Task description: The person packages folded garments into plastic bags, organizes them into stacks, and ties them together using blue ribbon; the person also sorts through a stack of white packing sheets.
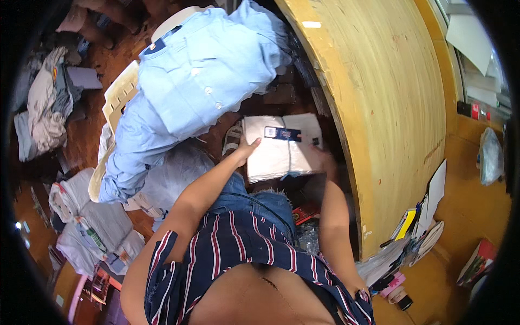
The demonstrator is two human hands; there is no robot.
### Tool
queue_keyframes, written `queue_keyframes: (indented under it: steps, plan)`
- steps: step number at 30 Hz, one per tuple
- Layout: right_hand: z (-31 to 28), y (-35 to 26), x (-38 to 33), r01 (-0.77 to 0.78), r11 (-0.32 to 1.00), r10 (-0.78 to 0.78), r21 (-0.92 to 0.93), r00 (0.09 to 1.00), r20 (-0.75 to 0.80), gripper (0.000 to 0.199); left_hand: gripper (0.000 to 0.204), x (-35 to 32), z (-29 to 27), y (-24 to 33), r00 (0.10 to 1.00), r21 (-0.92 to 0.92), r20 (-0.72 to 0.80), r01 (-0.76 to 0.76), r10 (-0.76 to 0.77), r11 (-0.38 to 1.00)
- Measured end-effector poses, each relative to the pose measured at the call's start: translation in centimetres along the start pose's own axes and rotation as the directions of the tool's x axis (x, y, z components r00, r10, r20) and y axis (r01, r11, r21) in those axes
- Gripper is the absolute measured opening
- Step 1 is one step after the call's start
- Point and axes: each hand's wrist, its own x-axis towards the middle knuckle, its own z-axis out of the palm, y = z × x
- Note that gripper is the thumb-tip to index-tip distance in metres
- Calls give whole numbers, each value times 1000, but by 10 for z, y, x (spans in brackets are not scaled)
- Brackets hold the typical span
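wooden table (379, 108) edge, both hands gripping folded white garment (279, 151), right hand (319, 157) blurred

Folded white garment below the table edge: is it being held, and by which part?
Yes. Both hands hold the folded white garment by its sides: the left hand on its left edge, the right hand, blurred, at its right edge.

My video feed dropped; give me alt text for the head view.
Both hands, left hand and right hand, grip a folded white garment bearing a dark tag, beside a wooden table. Folded light blue shirts are stacked at left.
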Motion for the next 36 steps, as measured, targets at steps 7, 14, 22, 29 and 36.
queue_keyframes:
  steps: [7, 14, 22, 29, 36]
  plan:
    - [47, 123, 2, 295, 956, -265, 7, 868, -420, 47, 93, -12, 51, 20, 937, 636, 109, 191, -332, 748]
    - [137, 211, -219, -323, 937, 286, 134, 929, 236, 58, 56, -31, -39, 25, 943, 906, 254, -153, -216, 396]
    - [123, 159, -303, -704, 628, 626, 331, 710, 323, 45, 50, -47, -55, 77, 973, 975, 221, -219, -67, 36]
    - [176, 200, -269, -501, 662, 514, 558, 845, 149, 41, 41, -39, -10, 87, 867, 869, 495, -493, -51, 46]
    - [105, 126, -254, -379, 887, 400, 265, 916, -27, 39, 43, -88, 30, 108, 818, 819, 561, -571, -128, -61]
